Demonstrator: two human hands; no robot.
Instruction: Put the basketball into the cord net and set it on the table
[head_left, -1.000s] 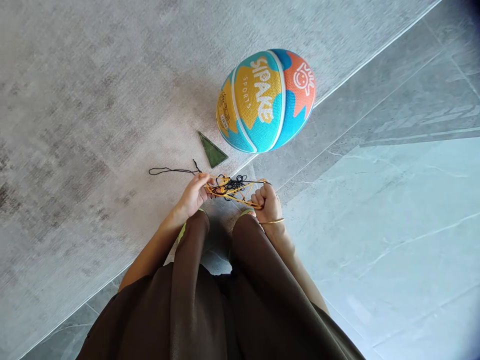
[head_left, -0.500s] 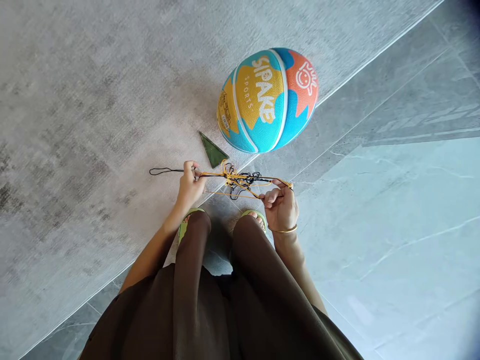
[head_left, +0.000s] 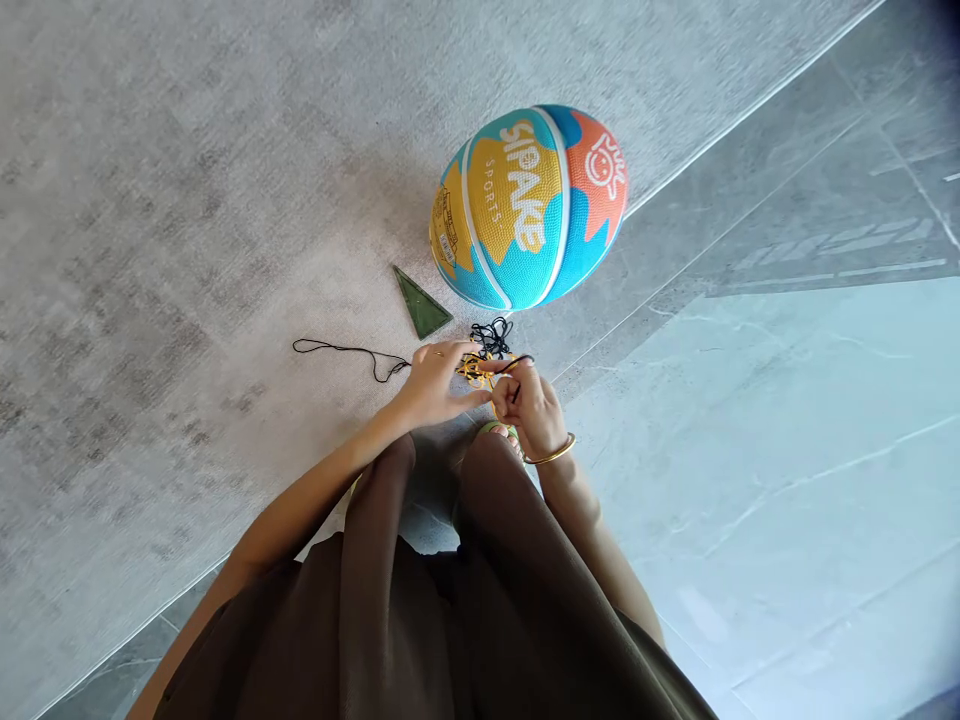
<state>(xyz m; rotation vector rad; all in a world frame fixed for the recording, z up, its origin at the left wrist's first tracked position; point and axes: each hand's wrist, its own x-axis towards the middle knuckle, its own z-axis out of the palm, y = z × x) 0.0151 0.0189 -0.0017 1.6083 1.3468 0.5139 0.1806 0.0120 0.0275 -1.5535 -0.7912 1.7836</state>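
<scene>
A tangle of black and yellow cord (head_left: pixel 491 338) is bunched between my hands above the floor. My left hand (head_left: pixel 437 385) reaches to the tangle's left side, its fingers stretched out and the thumb apart. A thin black end of the cord trails left from behind this hand in a long loop. My right hand (head_left: pixel 534 410), with a gold bangle at the wrist, is closed around a black strand that passes over its index finger. Just beyond my left hand, a dark green triangular piece (head_left: pixel 422 305) lies flat on the carpet.
A colourful basketball (head_left: pixel 525 210) marked "SIPAKE SPORTS" rests near the carpet's edge, beyond the tangle. The grey carpet (head_left: pixel 187 200) spreads to the left, with glossy tiled floor (head_left: pixel 787 450) to the right. My knees and a slippered foot are just below my hands.
My hands have come together from a wide stretch. The taut cord has slackened and bunched up, and my left hand has loosened its pinch and moved right to the tangle.
</scene>
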